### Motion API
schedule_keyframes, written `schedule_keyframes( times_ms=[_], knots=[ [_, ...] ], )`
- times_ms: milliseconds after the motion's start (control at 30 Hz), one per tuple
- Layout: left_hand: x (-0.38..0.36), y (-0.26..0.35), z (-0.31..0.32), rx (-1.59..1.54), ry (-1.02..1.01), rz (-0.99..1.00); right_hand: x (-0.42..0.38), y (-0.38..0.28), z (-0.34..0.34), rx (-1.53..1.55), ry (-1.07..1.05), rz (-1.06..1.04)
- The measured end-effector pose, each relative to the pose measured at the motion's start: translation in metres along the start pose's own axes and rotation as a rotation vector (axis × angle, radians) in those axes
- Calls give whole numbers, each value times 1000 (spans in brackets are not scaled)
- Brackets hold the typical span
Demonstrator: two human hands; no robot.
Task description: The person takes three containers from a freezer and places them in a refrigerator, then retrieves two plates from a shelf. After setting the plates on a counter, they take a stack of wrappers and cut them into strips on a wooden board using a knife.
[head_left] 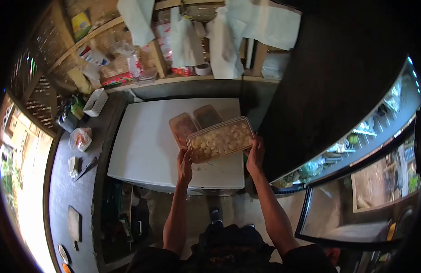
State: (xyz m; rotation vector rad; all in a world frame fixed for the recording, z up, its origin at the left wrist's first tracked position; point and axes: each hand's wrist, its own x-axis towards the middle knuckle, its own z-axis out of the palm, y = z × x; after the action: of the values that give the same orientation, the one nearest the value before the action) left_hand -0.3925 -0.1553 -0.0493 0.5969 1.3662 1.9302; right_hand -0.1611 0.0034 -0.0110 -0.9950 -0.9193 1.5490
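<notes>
A clear rectangular container [221,140] full of pale, rounded pieces is held up between both hands, slightly tilted. My left hand [184,166] grips its lower left corner, and my right hand [255,155] grips its right end. Behind it, on the white chest top [144,141], lie a container with reddish contents [183,128] and one with dark contents [207,116]. The held container hides part of the reddish one.
A fridge with a glass door [342,209] stands open at the right, its shelves lit. On the left counter [86,191] are a white basket [96,102], a bagged item [80,139], a knife [85,169] and a board [74,223]. Plastic bags [187,41] hang behind.
</notes>
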Motion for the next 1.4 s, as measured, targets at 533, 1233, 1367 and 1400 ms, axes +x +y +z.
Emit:
schedule_keyframes(
  times_ms=[533,1233,1367,1400],
  knots=[
    [-179,-25,172,-238,-708,-616,-165,-120,-270,220,328,-25],
    [-339,26,498,-346,-489,-158,-123,-320,-390,26,-45,-322],
    [-314,38,528,-158,-521,109,-78,-372,-376,46,-108,-380],
    [-304,42,536,-74,-513,150,-63,-380,-373,84,-134,-350]
  ],
)
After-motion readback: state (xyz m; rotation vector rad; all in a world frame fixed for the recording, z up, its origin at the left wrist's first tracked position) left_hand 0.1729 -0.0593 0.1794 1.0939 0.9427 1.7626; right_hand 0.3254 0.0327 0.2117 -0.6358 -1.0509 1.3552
